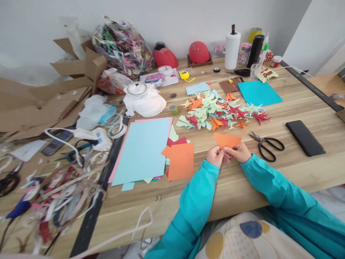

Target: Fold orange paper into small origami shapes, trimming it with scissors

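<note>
Both my hands pinch the near edge of a folded orange paper point(227, 140) just above the wooden table point(291, 169). My left hand point(215, 155) grips its lower left part, and my right hand point(239, 152) grips its lower right. Both sleeves are teal. A pile of several folded paper cranes point(221, 113) in green, orange and red lies just beyond the paper. An orange sheet point(180, 160) lies flat to the left of my left hand, beside a stack of coloured sheets topped by light blue point(142, 149).
Black scissors point(266, 144) lie right of my hands, a black phone point(305, 137) further right. A blue sheet point(259, 92), paper towel roll point(232, 49), red balloon point(198, 52) and bottles stand at the back. Cardboard, plastic bags and tape strips crowd the left.
</note>
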{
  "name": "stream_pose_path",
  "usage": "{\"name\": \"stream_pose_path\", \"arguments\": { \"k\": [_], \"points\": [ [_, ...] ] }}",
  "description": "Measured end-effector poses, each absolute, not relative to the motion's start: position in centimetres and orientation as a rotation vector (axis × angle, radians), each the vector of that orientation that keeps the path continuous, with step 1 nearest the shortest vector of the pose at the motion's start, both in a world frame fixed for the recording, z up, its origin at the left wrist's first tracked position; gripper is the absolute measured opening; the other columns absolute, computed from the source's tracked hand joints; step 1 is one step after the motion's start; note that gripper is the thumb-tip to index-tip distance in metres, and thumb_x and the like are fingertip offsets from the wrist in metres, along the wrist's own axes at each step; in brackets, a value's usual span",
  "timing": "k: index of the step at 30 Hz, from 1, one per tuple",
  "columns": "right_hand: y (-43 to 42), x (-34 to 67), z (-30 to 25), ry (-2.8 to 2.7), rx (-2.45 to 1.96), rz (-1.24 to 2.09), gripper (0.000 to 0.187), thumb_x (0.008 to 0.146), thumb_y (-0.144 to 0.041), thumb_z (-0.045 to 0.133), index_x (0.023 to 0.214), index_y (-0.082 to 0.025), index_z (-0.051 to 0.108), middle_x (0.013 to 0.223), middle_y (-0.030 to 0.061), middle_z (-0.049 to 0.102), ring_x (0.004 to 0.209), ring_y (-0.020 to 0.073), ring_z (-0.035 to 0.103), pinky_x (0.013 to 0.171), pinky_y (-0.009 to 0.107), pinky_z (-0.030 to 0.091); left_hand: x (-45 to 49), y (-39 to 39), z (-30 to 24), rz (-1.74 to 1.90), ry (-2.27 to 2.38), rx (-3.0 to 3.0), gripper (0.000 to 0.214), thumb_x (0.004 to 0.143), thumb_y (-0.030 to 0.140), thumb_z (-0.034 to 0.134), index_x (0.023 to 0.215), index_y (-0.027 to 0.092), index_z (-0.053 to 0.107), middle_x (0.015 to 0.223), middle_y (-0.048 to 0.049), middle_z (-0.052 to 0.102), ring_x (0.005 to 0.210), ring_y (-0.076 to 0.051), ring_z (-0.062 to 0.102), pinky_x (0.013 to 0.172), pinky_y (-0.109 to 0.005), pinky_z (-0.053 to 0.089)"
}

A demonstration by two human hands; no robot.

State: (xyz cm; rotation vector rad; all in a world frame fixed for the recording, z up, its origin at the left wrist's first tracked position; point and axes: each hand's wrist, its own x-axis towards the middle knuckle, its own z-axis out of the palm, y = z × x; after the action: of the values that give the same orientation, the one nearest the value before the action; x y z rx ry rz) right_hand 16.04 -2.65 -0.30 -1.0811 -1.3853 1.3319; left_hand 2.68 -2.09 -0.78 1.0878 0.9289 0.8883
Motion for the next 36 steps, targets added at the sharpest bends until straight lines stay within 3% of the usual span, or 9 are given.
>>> {"name": "stream_pose_path", "arguments": {
  "k": [3, 8, 20, 30, 36],
  "points": [
    [-2.8, 15.9, -0.1, -1.468, -0.929, 1.394, 0.043, 0.082, -0.043, 0.05, 0.05, -0.014, 0.051, 0.043, -0.0002, 0.052, 0.038, 0.0079, 0.048, 0.037, 0.02, 0.032, 2.7, -2.0, -0.9, 0.848, 0.894, 1.097, 0.045, 0.064, 0.057, 0.061, 0.061, 0.014, 0.049, 0.048, -0.0025, 0.06, 0.034, -0.012, 0.053, 0.035, -0.024, 0.046],
    [-2.8, 16.1, -0.1, -1.484, -0.912, 1.324, 0.035, 0.082, -0.04, 0.051, 0.062, -0.013, 0.057, 0.045, -0.0004, 0.056, 0.04, 0.0079, 0.049, 0.039, 0.019, 0.034, 2.6, -1.8, -0.9, 0.789, 0.898, 1.135, 0.046, 0.063, 0.059, 0.061, 0.062, 0.014, 0.049, 0.042, 0.0004, 0.056, 0.031, -0.011, 0.051, 0.031, -0.02, 0.041],
    [-2.8, 16.1, -0.4, -1.241, -1.174, 1.284, 0.047, 0.07, -0.054, 0.058, 0.043, -0.016, 0.048, 0.032, -0.0039, 0.041, 0.03, 0.0056, 0.034, 0.032, 0.021, 0.025, 2.8, -1.7, -1.3, 0.723, 0.82, 1.018, 0.046, 0.058, 0.056, 0.065, 0.068, 0.013, 0.052, 0.051, -0.0028, 0.061, 0.038, -0.013, 0.055, 0.035, -0.024, 0.045],
    [-3.3, 15.8, 0.9, -1.272, -1.007, 1.628, 0.043, 0.074, -0.055, 0.053, 0.055, -0.016, 0.054, 0.039, 0.0007, 0.055, 0.033, 0.0101, 0.046, 0.033, 0.022, 0.029, 2.9, -2.1, -0.7, 0.616, 0.736, 1.015, 0.038, 0.06, 0.048, 0.065, 0.065, 0.013, 0.054, 0.044, 0.0002, 0.056, 0.031, -0.011, 0.049, 0.031, -0.023, 0.04],
    [-3.3, 15.7, 0.8, -1.228, -1.139, 1.502, 0.044, 0.067, -0.058, 0.058, 0.054, -0.016, 0.055, 0.038, -0.0012, 0.052, 0.036, 0.0102, 0.047, 0.035, 0.022, 0.034, 2.8, -2.0, -0.5, 0.592, 0.755, 0.976, 0.037, 0.058, 0.048, 0.065, 0.064, 0.014, 0.052, 0.041, 0.0009, 0.055, 0.029, -0.01, 0.048, 0.03, -0.021, 0.037]
  ]
}}
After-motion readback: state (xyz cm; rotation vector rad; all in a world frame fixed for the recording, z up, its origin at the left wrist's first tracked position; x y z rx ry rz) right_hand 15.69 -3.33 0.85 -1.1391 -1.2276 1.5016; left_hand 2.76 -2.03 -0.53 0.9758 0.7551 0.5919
